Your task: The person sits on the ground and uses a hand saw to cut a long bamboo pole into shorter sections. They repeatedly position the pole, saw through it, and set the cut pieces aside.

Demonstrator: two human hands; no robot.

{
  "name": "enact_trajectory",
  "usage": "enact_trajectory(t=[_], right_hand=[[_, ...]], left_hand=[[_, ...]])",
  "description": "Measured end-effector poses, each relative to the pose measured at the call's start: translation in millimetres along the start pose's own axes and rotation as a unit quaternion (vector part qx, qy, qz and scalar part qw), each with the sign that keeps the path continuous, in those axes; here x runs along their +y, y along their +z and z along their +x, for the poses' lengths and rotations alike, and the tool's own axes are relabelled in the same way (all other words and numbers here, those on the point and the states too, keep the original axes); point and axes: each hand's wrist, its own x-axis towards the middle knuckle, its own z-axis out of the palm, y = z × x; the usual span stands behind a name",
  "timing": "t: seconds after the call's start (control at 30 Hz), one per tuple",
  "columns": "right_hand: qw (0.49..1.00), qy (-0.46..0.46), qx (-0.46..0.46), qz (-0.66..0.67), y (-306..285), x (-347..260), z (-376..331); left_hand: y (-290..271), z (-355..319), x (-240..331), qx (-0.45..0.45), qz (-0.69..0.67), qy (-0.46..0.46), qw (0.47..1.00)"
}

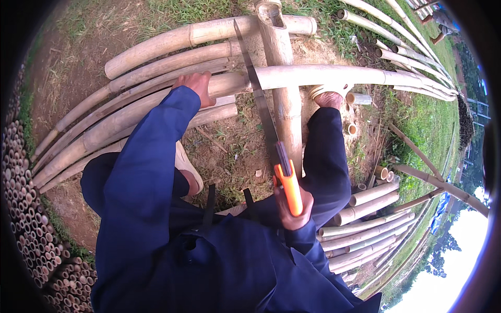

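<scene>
One bamboo pole [323, 76] sits in the left grip [195, 87]. The right grip [295, 207] clasps an orange-handled handsaw [269, 122], its blade [255, 78] apparently touching the pole.

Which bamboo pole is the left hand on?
The long pole passing over the thick crosswise pole; the left hand is on it near the saw blade, whereas the poles beyond have no hand on them.

right hand [296, 213] grips the orange handle of a hand saw [266, 112], blade lying across a pale bamboo pole [323, 76]. left hand [195, 86] clasps the same pole left of the blade; a thick bamboo log [285, 112] runs crosswise beneath. right foot [330, 99] just beside the pole; cut bamboo lengths [368, 208] lie stacked at lower right, bamboo ends [31, 219] massed far left.
</scene>
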Motion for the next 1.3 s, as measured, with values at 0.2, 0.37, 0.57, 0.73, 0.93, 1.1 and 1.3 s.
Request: enact_trajectory(t=[0.2, 0.37, 0.57, 0.73, 0.93, 1.1, 1.3], right_hand=[[0.998, -0.009, -0.012, 0.063, 19, 0, 32], [0.998, -0.03, 0.013, 0.045, -16, 13, -51], [0.995, -0.078, 0.014, 0.06, 38, 0, 74], [0.999, 0.029, -0.01, 0.021, -16, 3, -56], [1.0, -0.016, 0.007, 0.013, 9, 1, 17], [0.998, 0.005, -0.004, 0.061, 19, 2, 32], [0.998, -0.027, 0.006, -0.053, -17, -4, -63]], left_hand=[[-5, -5, -1, -0.026, 0.012, -0.004, 1.0], [-8, -2, 3, -0.022, 0.016, -0.012, 1.0], [0, 4, 0, 0.001, 0.006, 0.004, 1.0], [-11, 6, -4, -0.013, 0.015, -0.011, 1.0], [-9, 1, 8, -0.008, -0.006, -0.019, 1.0], [1, -1, -9, 0.024, -0.006, -0.003, 1.0], [-8, -3, 8, -0.026, 0.009, -0.032, 0.999]])
